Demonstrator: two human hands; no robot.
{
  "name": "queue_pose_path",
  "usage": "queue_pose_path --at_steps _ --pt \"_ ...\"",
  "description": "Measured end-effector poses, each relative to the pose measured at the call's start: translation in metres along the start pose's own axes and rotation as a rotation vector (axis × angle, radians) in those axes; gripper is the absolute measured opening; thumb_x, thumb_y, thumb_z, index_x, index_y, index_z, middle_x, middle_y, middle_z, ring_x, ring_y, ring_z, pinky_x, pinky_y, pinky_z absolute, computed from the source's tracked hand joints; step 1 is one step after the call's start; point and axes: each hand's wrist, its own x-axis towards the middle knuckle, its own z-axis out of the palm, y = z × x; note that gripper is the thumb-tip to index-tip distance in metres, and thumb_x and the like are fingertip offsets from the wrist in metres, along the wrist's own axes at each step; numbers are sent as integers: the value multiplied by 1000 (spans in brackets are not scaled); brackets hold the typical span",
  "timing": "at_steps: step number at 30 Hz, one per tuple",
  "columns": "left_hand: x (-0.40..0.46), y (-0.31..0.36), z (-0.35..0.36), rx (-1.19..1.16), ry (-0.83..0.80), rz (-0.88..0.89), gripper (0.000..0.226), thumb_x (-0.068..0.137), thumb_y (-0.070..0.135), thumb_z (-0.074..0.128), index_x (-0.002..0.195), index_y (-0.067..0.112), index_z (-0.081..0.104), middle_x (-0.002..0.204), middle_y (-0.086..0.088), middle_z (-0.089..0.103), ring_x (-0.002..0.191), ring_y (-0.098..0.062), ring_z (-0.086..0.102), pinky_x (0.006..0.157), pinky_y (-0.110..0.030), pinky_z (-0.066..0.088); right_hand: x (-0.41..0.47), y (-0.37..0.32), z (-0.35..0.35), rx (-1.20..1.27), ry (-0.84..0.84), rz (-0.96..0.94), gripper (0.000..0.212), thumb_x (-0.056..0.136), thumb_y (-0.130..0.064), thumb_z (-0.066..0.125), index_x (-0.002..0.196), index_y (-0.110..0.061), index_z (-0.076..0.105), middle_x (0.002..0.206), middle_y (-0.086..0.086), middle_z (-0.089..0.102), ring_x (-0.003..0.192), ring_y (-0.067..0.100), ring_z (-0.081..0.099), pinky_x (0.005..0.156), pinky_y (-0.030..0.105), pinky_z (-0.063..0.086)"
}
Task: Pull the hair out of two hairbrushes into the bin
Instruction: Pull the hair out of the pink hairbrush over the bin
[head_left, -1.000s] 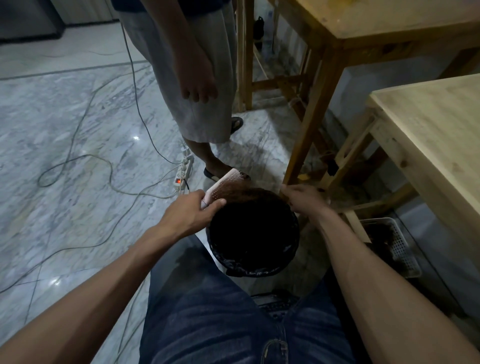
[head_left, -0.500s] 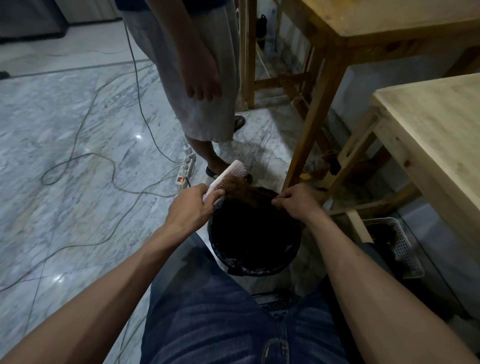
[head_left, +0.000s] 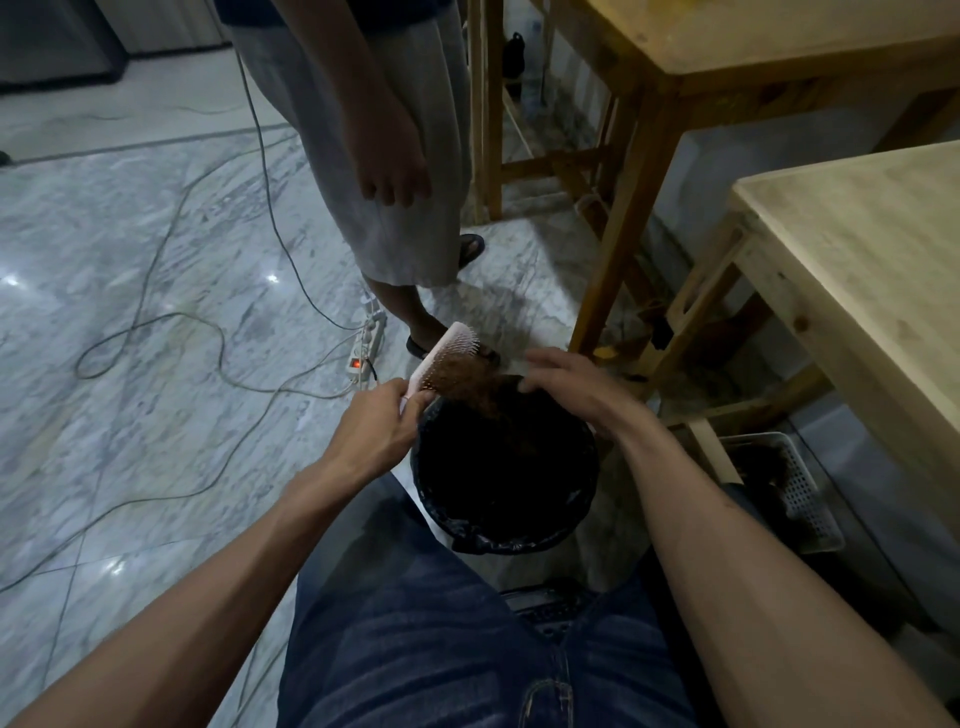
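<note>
The bin (head_left: 506, 467) stood on the floor (head_left: 130, 260) just beyond the seated person's knees. The left hand (head_left: 376, 431) held the hairbrush (head_left: 447, 353) over the bin's far left rim, and the right hand (head_left: 571, 387) was over its far right rim. A basket (head_left: 795, 488) lay right of the bin, under the near tabletop (head_left: 872, 249). A power strip (head_left: 366, 343) and cables (head_left: 208, 332) lay to the left, and a standing person (head_left: 374, 156) was beyond the bin.

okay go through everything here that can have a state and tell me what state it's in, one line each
Pink hairbrush: gripped by the left hand, tilted over the bin, brown hair clinging to its bristles.
Right hand: fingers at the hair clump, grip not clear.
Bin: open, black liner, dark inside.
Power strip: red switch light lit.
White basket: dark contents.
</note>
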Motion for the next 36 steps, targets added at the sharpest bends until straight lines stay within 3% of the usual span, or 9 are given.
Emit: queue_pose_path --at_steps 5,8,12,20,24,27,30,33,36 --pt "-2 13 1 24 7 60 21 98 35 53 87 17 56 68 0 53 68 -25 49 56 -35 28 13 -3 21 -44 168 -178 7 85 -30 82 87 -24 79 80 -12 72 76 0 64 73 14 46" --pt "1 11 -4 50 -12 29 24 95 35 54 88 13 63 66 -2 57 68 -28 56 53 -34 34 23 13 20 -22 325 -69 24 80 -30 86 60 -23 75 69 -8 74 70 7 67 71 28 54" --pt "4 9 -3 66 -46 3 27 94 37 57 93 13 67 66 -3 58 61 -23 55 51 -32 35 28 33 14 64 400 78 19 72 -35 89 67 -20 79 78 -4 80 85 18 75 91 44 61" --pt "10 -3 -11 102 -18 -37 27 95 35 59 78 14 60 61 -5 55 60 -28 56 48 -32 32 14 39 -13 -3 652 261 27 90 -23 75 66 -18 64 80 4 68 82 27 66 74 32 47" --pt "11 -5 -12 94 1 -12 26 96 34 58 85 11 64 66 -8 59 62 -28 56 50 -33 30 13 38 -5 -67 433 156 12 94 -13 66 94 -17 78 112 6 71 114 27 64 91 32 50" --pt "9 4 -5 78 18 21 26 97 34 58 95 9 66 73 -8 60 65 -28 56 52 -34 32 10 15 9 45 173 52 37 93 -11 65 129 -19 67 137 0 61 123 16 58 95 24 45" --pt "8 9 -1 76 28 58 26 96 35 58 98 10 66 78 -9 63 68 -28 55 55 -34 37 9 2 18 108 97 -79 29 88 -35 77 115 -24 77 116 -5 74 103 7 67 91 23 50" --pt "7 9 1 93 25 75 27 96 36 58 95 10 65 79 -10 64 70 -30 58 56 -36 40 13 4 22 42 165 -154 4 85 -28 82 85 -25 80 87 -7 77 83 6 69 79 21 50" --pt "8 8 -1 97 28 30 24 97 31 57 82 13 57 67 -5 56 56 -19 48 47 -32 29 18 16 19 -34 300 -96 20 85 -25 82 66 -27 75 76 -11 72 82 8 67 79 25 51"
